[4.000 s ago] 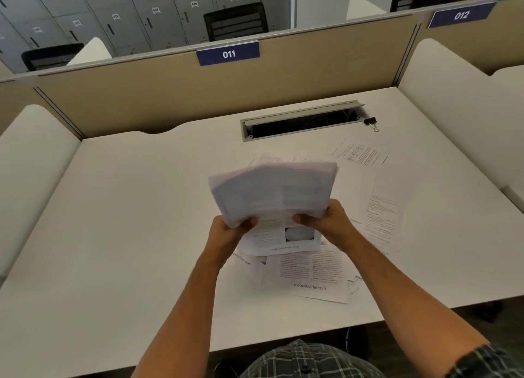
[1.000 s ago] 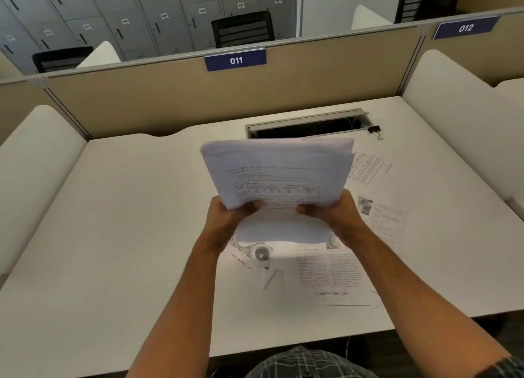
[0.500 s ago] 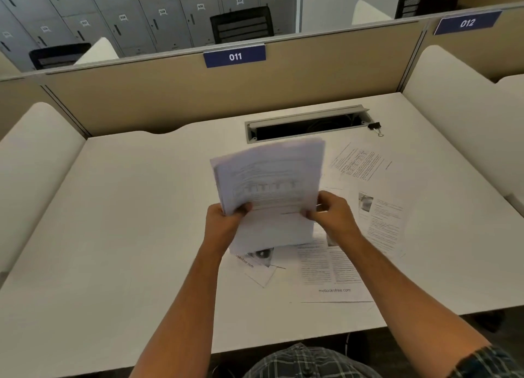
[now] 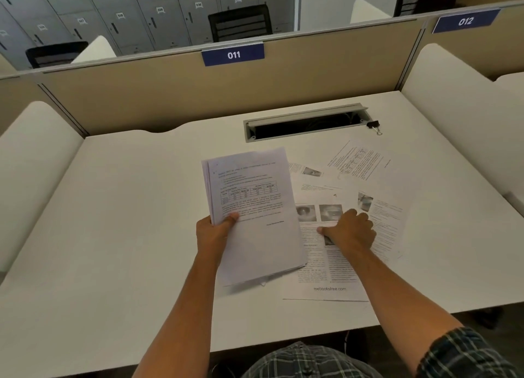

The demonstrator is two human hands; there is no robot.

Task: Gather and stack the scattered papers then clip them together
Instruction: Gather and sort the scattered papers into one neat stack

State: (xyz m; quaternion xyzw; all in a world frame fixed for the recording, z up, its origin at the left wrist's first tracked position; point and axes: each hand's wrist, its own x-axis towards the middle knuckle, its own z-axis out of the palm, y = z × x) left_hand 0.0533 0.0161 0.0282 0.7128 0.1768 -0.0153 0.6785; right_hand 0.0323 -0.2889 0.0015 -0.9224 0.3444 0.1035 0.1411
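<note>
Head view: cable slot [image 4: 307,124] open in desk [image 4: 113,221], dark inside, contents too dim to tell; black clip [image 4: 373,125] just beside slot's right end; left hand [image 4: 214,233] grips stack of papers [image 4: 252,210] at its left edge, thumb on top sheet, stack raised and tilted above desk; right hand [image 4: 350,230], fingers curled, presses on loose sheets [image 4: 348,207] spread flat right of stack; whether it pinches one, cannot tell; beige partition [image 4: 170,94] behind desk with blue label 011 [image 4: 233,55]; grey lockers [image 4: 127,11] and black chair [image 4: 240,22] beyond.
</note>
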